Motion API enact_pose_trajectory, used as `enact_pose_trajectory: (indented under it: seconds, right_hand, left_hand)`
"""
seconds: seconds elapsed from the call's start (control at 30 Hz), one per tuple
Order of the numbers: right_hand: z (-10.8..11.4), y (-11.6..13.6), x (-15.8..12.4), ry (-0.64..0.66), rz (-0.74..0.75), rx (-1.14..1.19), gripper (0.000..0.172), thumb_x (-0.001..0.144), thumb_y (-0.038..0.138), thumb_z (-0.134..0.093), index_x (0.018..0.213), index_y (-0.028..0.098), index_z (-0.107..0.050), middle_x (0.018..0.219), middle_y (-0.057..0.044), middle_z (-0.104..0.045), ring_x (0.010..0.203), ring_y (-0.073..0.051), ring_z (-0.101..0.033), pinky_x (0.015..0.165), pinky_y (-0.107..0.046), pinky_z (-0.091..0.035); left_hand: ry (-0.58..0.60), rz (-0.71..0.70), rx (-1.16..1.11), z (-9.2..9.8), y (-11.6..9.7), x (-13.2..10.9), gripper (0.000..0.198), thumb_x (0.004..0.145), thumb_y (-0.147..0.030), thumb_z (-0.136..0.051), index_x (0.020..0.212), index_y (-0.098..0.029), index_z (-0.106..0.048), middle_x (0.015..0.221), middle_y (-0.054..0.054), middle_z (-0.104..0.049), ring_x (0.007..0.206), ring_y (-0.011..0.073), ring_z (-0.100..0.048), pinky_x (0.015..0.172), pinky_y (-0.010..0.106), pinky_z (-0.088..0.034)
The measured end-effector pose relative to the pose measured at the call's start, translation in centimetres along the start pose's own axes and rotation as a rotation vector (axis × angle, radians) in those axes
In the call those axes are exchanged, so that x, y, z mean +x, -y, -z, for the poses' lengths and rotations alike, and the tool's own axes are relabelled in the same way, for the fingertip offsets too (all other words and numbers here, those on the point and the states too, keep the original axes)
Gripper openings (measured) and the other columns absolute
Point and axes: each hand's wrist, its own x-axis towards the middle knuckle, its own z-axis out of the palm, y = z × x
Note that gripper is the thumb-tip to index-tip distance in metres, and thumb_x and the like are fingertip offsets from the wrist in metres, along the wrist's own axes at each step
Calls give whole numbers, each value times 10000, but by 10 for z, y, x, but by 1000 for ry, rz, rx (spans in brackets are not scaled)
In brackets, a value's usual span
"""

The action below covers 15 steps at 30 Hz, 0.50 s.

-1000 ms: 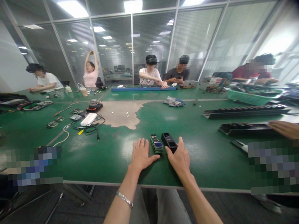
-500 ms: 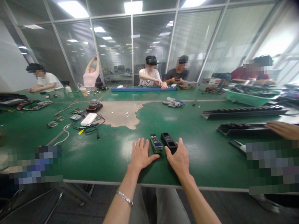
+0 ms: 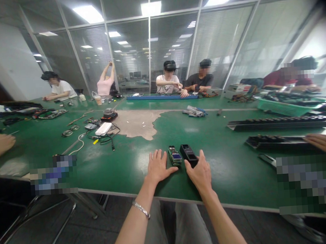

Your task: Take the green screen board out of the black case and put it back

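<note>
My left hand lies on the green tabletop, fingers spread, thumb stretched toward a green circuit board with a small blue screen. To the right of that board is a black plastic case with cutouts. Beside the case's near right end rests my right hand, its thumb and fingers apart; whether it touches the case I cannot tell. Both parts lie on the table, side by side between my hands. A silver bracelet circles my left wrist.
Ahead on the left are a white box with tangled cables and glasses. Grey gloves, a green basket and black rails lie ahead and right. Co-workers' hands show at both sides; other people sit opposite.
The view has turned slightly left, so everything appears shifted right. My hands keep their places by the board and case. More of the left co-worker's hands shows.
</note>
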Motion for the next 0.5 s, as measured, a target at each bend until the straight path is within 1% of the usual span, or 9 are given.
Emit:
enact_pose_trajectory:
  seconds: [0.17,0.3,0.4,0.5]
  right_hand:
    - [2,2,0,26,1,-30,863,828,494,-535,1495,44,-222,1213,-223,-607,1046,-361,-578,896,-467,-448]
    - [1,0,1,30,-6,-50,877,822,512,-534,1493,36,-229,1179,-230,-622,1003,-374,-594,852,-467,-459]
    - [0,0,1,34,3,-58,858,832,517,-515,1486,31,-246,1162,-238,-627,973,-375,-607,829,-463,-463]
    - [1,4,1,8,1,-52,842,839,532,-505,1483,43,-268,1172,-237,-623,983,-378,-605,831,-464,-460]
  left_hand:
    - [25,1,1,3,0,-2,1012,795,-881,-217,1488,-152,-323,1565,156,-295,1449,360,-194,1175,550,-124]
    - [0,-8,-4,4,1,-3,997,802,-873,-213,1490,-159,-317,1567,146,-292,1449,354,-198,1180,545,-115]
    - [5,-4,-10,4,3,-4,985,810,-861,-220,1493,-156,-306,1567,150,-288,1451,354,-193,1178,548,-120]
    - [-8,-23,-27,3,4,-5,982,817,-856,-215,1491,-148,-305,1562,158,-293,1450,352,-192,1177,544,-129]
